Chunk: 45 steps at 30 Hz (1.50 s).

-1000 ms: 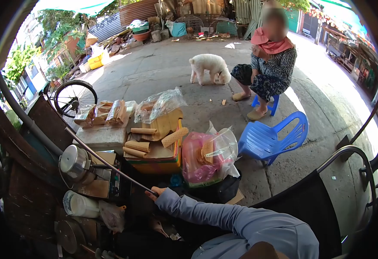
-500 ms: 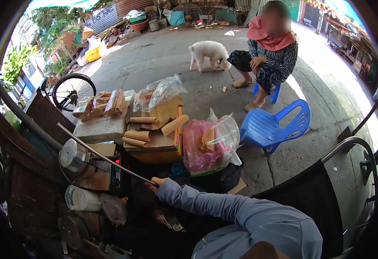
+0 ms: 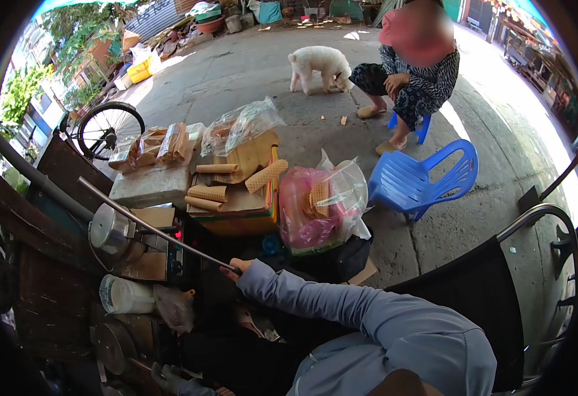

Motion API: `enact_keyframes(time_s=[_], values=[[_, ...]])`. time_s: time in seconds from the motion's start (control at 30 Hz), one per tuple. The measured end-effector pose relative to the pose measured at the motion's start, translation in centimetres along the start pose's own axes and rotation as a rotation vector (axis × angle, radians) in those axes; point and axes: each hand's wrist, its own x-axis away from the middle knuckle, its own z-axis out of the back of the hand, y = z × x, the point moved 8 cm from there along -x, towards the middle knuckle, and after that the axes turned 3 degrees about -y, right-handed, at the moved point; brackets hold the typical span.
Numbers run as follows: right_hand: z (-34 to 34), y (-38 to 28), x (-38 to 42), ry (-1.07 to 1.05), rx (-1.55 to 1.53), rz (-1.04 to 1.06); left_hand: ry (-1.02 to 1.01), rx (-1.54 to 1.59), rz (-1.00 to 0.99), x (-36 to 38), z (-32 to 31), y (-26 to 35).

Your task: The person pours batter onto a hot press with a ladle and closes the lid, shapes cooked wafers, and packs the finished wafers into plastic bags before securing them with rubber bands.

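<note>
A long thin metal rod point(image 3: 153, 228) slants up and left from my right hand point(image 3: 238, 266), which is closed round its lower end. Below the rod are a silver lidded pot point(image 3: 110, 229), a white plastic tub point(image 3: 127, 295) of pale contents and a clear plastic bag point(image 3: 175, 309). At the bottom, my gloved left hand point(image 3: 165, 379) is dim and partly hidden. Its fingers appear closed round a thin handle point(image 3: 142, 365) that leads to a round metal plate point(image 3: 115, 348).
Rolled wafers point(image 3: 208, 193) lie on a box point(image 3: 236, 226). Beside it stands a pink and clear bag point(image 3: 308, 211) of wafers. A blue plastic chair point(image 3: 408, 178), a seated person point(image 3: 421, 72), a white dog point(image 3: 318, 66) and a bicycle wheel point(image 3: 110, 132) are farther off.
The rod's far end has shifted slightly up and left, with my right hand moving a little up. My gloved left hand has come up against the plate's handle.
</note>
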Motion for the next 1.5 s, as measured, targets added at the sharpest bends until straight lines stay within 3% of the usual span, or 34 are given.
enact_keyframes(time_s=[0.07,0.17,0.83,1.03,1.2,1.23,1.27,1.3,1.33,1.5], values=[[0.6,-0.5,0.0,-0.047,0.052,-0.058,0.005,-0.004,-0.003,0.3,-0.1,0.0],[-0.3,0.4,-0.5,0.031,-0.007,0.063,0.012,0.002,0.002,0.1,-0.1,-0.1],[0.4,-0.7,-0.1,0.035,0.0,0.074,0.07,-0.018,0.039,-0.4,-0.2,-0.7],[0.7,-0.4,-0.2,0.055,0.023,0.051,0.101,-0.012,0.166,-1.6,0.3,-2.5],[1.7,-2.4,0.8,0.054,0.015,-0.013,-0.058,0.202,0.199,-1.6,-0.8,-0.6],[1.3,-2.6,0.7,0.038,0.06,0.021,-0.004,0.271,0.383,-4.1,1.4,-5.9],[0.8,-2.7,0.6,0.026,0.051,0.057,-0.023,0.196,0.203,-3.5,0.7,-1.6],[0.1,-2.4,0.5,0.122,-0.032,0.199,-0.114,0.426,0.369,-5.4,1.3,-4.1],[-0.9,-0.6,-0.2,0.046,0.014,0.098,-0.048,0.205,0.143,-5.8,1.7,-0.5],[-8.5,-4.0,-0.7,-0.184,-0.197,0.085,-0.213,0.433,-0.364,-11.5,1.3,17.1]])
